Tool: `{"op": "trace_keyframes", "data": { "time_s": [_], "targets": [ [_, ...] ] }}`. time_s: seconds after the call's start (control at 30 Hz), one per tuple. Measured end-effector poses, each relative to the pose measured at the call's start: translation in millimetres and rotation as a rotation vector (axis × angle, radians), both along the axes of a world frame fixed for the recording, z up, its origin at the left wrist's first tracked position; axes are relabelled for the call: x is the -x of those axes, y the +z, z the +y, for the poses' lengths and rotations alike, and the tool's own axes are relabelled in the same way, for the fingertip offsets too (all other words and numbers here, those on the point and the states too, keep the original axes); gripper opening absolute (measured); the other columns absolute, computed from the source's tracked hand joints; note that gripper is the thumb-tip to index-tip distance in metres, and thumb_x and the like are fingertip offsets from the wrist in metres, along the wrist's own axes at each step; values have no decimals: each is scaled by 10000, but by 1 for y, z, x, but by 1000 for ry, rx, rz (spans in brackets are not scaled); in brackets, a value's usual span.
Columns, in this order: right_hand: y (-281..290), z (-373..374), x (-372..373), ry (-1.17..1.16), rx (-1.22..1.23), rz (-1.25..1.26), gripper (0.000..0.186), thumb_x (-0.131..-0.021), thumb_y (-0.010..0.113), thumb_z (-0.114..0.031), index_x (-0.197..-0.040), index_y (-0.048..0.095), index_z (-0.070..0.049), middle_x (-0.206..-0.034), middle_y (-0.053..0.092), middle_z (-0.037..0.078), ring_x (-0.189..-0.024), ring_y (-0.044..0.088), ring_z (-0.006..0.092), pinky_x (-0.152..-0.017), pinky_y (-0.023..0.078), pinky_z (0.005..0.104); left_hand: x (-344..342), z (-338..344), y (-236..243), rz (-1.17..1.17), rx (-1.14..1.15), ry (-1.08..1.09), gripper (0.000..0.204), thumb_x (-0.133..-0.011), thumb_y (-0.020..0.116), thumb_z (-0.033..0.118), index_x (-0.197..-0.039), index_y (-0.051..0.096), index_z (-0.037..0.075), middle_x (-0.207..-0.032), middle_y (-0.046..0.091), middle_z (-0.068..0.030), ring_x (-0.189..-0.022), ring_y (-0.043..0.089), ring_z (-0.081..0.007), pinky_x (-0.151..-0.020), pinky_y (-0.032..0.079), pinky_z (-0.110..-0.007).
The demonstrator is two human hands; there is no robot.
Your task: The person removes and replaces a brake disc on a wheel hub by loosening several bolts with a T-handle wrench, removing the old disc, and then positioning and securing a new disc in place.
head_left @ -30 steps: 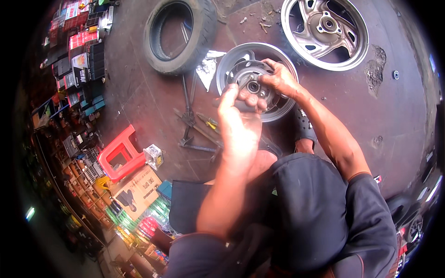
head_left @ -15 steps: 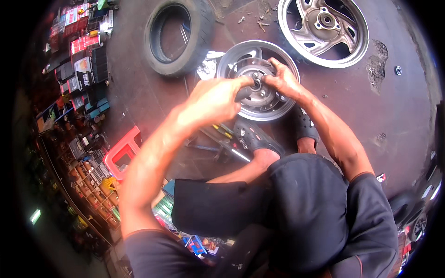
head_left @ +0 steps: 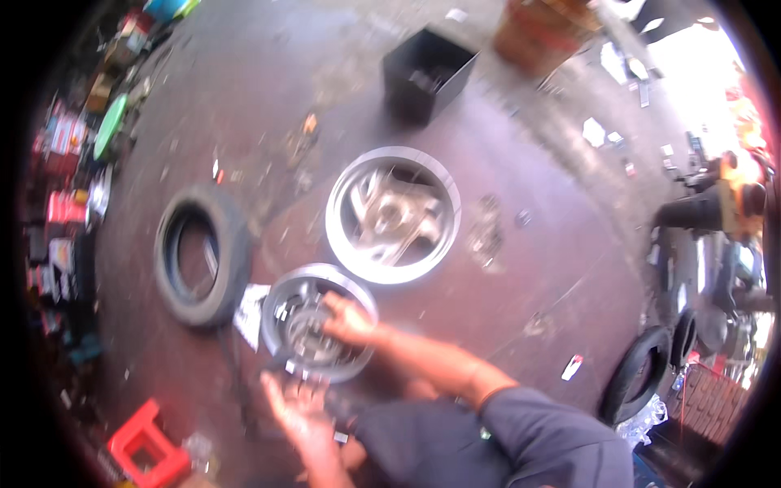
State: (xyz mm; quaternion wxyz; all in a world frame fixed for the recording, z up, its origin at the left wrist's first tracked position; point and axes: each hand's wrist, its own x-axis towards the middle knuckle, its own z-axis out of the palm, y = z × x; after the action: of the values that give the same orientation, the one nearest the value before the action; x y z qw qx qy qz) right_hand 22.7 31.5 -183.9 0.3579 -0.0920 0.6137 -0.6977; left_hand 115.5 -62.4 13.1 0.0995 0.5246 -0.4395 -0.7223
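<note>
A grey motorcycle wheel rim (head_left: 281,297) with a brake disc lies on the floor before me. My right hand (head_left: 351,322) reaches over its near right edge and holds it, with the fingers near the disc; motion smears them. My left hand (head_left: 299,415) is just below the wheel, open, its fingers spread and apart. A small dark thing sits by its fingertips at the rim; blur hides its kind. Beyond lies a larger bare wheel rim (head_left: 443,175) with bronze-coloured spokes. To the left a black tyre (head_left: 240,252) lies on its side.
A black open box (head_left: 411,93) and a brown carton (head_left: 533,37) stand at the far side. A red stool (head_left: 122,443) is at lower left, below crowded shelves. Several tyres, such as one black tyre (head_left: 618,386), stand at the right. A small bearing (head_left: 523,218) lies on the floor.
My view has swung to the right and far side, so the wheels appear lower and further left. My left hand has come off the hub and opened; my right hand is still at the wheel.
</note>
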Motion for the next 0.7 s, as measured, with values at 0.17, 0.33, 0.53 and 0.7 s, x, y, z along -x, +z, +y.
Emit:
{"op": "trace_keyframes", "data": {
  "time_s": [0.17, 0.33, 0.53, 0.7],
  "targets": [
    [4, 22, 1, -101, 169, -144, 509, -871, 624, -86, -1310, 396, 38, -1091, 622, 124, -1010, 575, 152, -870, 480, 301, 25, 11, -14, 111, -268, 5, 664, -803, 642, 636, -1055, 531, 31, -881, 579, -74, -813, 574, -241, -795, 487, -463],
    [20, 22, 7, -100, 52, -49, 443, -866, 611, -93, -1261, 447, 25, -1044, 650, 141, -980, 600, 163, -829, 492, 316, 53, 19, -21, 401, -611, 219, 340, -891, 607, 356, -1032, 528, 57, -983, 568, -129, -1004, 552, -297, -963, 415, -499],
    [13, 16, 12, -114, 100, -127, 455, -798, 589, -60, -1220, 446, 32, -1045, 632, 152, -954, 591, 169, -843, 481, 313, 73, 16, -18, 326, -555, 233, 126, -906, 573, 181, -937, 508, 78, -772, 538, -10, -582, 508, -154, -513, 447, -297],
    [4, 26, 16, -47, 89, -28, 516, -860, 573, -65, -1315, 368, 65, -1103, 618, 159, -1010, 586, 173, -830, 497, 303, 60, 1, -12, 84, -455, -117, 57, -822, 578, 139, -840, 525, 129, -667, 514, -15, -451, 440, -144, -396, 376, -330]
  ]
}}
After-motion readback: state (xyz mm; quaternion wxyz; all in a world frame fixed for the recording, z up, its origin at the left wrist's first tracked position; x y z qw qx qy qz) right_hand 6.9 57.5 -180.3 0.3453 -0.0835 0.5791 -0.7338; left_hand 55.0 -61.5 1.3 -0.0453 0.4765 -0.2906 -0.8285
